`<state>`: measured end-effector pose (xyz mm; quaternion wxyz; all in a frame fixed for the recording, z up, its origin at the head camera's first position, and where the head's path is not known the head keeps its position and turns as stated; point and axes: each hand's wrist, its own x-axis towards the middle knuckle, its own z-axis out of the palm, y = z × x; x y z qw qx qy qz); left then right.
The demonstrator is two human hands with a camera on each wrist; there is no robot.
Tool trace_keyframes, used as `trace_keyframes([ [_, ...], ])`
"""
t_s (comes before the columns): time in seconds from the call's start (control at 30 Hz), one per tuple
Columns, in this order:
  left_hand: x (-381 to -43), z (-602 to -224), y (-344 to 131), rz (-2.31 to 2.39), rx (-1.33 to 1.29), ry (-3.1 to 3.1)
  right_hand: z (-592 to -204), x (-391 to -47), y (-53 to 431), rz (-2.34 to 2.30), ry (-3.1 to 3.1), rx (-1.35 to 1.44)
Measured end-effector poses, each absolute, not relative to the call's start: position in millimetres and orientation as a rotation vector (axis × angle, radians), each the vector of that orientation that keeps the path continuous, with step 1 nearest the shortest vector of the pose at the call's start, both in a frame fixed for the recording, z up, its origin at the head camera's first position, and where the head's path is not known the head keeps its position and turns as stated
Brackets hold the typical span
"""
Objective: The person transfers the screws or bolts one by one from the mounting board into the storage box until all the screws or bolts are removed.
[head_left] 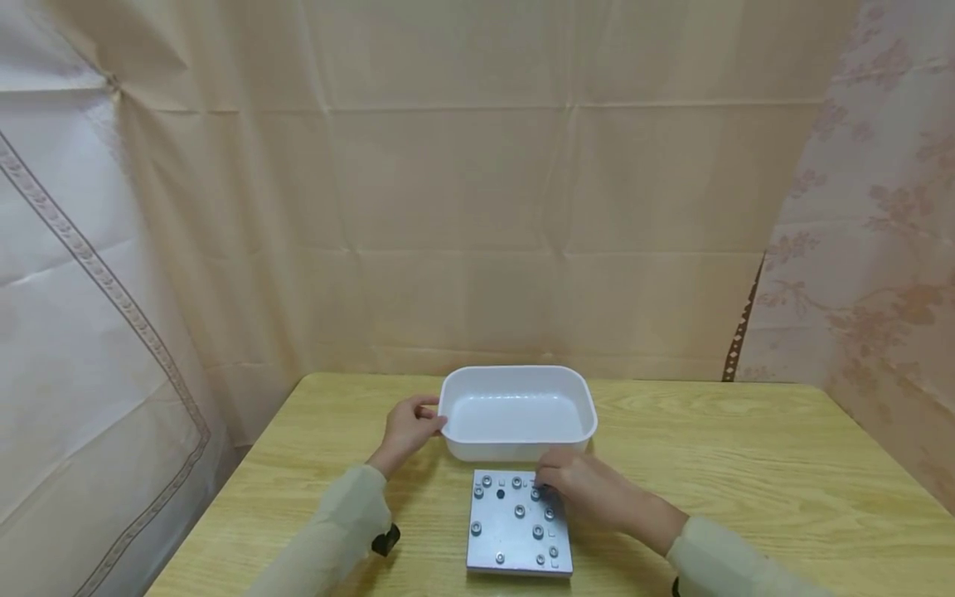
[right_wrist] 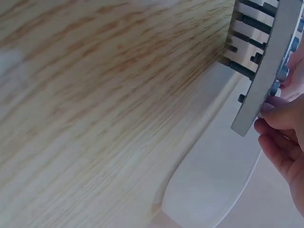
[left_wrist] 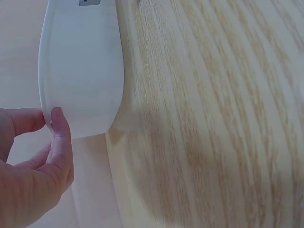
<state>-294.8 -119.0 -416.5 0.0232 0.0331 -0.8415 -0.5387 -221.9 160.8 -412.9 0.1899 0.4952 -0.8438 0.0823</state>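
A white plastic tub (head_left: 492,452) stands on the table behind a metal plate. My left hand (head_left: 409,427) pinches its left rim between thumb and fingers, as the left wrist view also shows. The plate (head_left: 515,543) carries several socket-head bolts (head_left: 520,512), whose threaded shanks (right_wrist: 256,23) stick out underneath. At its far right corner my right hand (head_left: 585,487) has thumb and fingers curled together, seemingly pinching a bolt there. The fingers mostly hide that bolt. A dark round hole (head_left: 501,494) shows near the plate's far left.
The wood-grain table (head_left: 709,481) extends to both sides of the tub and plate. A beige cloth (head_left: 462,207) hangs behind it, with patterned cloths at left and right. Dark bands (head_left: 385,541) show at the sleeves.
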Motion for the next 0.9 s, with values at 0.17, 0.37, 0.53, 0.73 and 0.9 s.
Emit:
trace_keyframes([
  [0.17,-293.9,-416.9,-118.9,-1.649,0.109,-2.616,-411.0,-219.8,160.3,0.217,-2.425,1.408],
  [0.37,-294.7,-417.4,-118.3,-1.645,0.122,-2.621,-408.1,-219.1,160.1,0.183,-2.492,1.405],
  [0.53,-295.1,-418.1,-117.7,-1.640,0.140,-2.636,-409.5,-220.1,160.0,0.154,-2.448,1.425],
  [0.73,-295.7,-417.5,-117.6,-1.633,0.114,-2.637,-412.6,-222.1,159.0,0.111,-2.342,1.426],
  [0.9,-296.1,-417.8,-117.3,-1.645,0.099,-2.615,-414.8,-224.4,158.0,0.068,-2.295,1.407],
])
